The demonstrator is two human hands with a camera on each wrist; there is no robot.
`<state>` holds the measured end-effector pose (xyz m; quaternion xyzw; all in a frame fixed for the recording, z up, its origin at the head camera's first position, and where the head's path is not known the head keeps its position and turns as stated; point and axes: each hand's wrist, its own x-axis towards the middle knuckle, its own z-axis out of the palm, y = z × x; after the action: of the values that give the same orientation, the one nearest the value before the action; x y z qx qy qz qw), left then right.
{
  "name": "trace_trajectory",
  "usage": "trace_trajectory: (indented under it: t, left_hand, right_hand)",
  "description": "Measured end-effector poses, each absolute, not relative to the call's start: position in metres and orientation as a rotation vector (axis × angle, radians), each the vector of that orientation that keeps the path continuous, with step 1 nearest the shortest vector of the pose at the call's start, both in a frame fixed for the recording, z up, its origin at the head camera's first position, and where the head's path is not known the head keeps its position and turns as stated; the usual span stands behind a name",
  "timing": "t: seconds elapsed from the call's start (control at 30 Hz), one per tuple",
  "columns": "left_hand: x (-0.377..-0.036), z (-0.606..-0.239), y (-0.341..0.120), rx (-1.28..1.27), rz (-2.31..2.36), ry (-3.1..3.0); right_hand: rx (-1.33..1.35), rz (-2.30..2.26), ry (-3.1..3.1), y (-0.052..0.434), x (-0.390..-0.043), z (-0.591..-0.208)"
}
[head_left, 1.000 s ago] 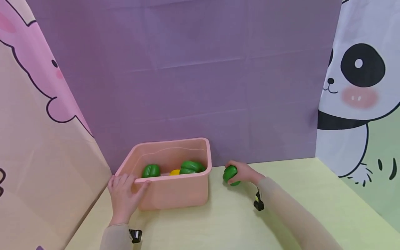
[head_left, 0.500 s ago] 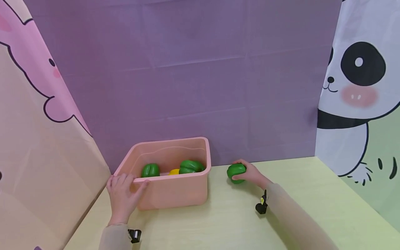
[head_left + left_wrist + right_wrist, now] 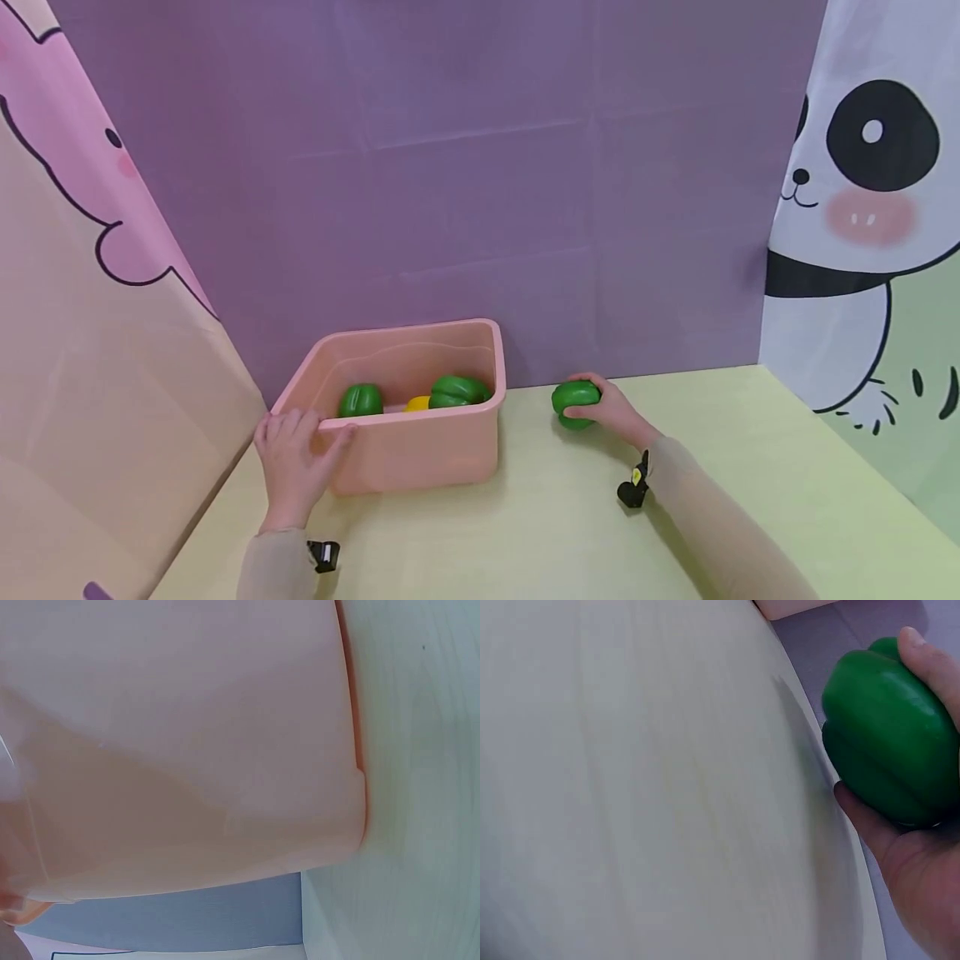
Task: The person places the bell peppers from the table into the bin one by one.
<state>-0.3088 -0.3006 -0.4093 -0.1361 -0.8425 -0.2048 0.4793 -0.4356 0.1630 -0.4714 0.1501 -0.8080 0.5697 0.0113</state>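
Note:
In the head view my right hand (image 3: pixel 611 415) grips a green bell pepper (image 3: pixel 576 395) to the right of a pink plastic bin (image 3: pixel 420 452). The right wrist view shows this bell pepper (image 3: pixel 889 724) between thumb and fingers, with its shadow on the table. My left hand (image 3: pixel 291 468) holds the bin at its front left corner, fingers over the rim and thumb along the front. Inside the bin lie a green bell pepper (image 3: pixel 361 400) at left, another green bell pepper (image 3: pixel 459 391) at right, and a yellow thing (image 3: pixel 417 403), mostly hidden, between them. The bin's wall (image 3: pixel 187 750) fills much of the left wrist view.
The bin stands on a pale wooden table (image 3: pixel 480 542), close to a purple cloth backdrop (image 3: pixel 465 183). Printed panels flank the table, a pink figure (image 3: pixel 82 142) on the left and a panda (image 3: pixel 862 208) on the right. A small purple thing (image 3: pixel 96 591) shows at lower left.
My right hand has moved to the right with the green bell pepper, away from the bin. The left hand stays on the bin's corner. The head view has tilted slightly.

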Motion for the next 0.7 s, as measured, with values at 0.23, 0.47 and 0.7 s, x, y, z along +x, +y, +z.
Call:
trace_trajectory:
  t: [0.23, 0.47, 0.7]
  left_hand:
    - [-0.308, -0.408, -0.301, -0.330, -0.492, -2.065]
    - [-0.309, -0.409, -0.301, -0.329, -0.496, -2.067]
    - [-0.308, -0.409, -0.301, -0.320, -0.488, -2.077]
  right_hand:
    - [0.470, 1.804, -2.486, 0.162, -0.438, -0.467]
    - [0.456, 1.825, -2.473, 0.160, -0.436, -0.457]
    - [0.465, 1.841, -2.477, 0.159, -0.432, -0.449]
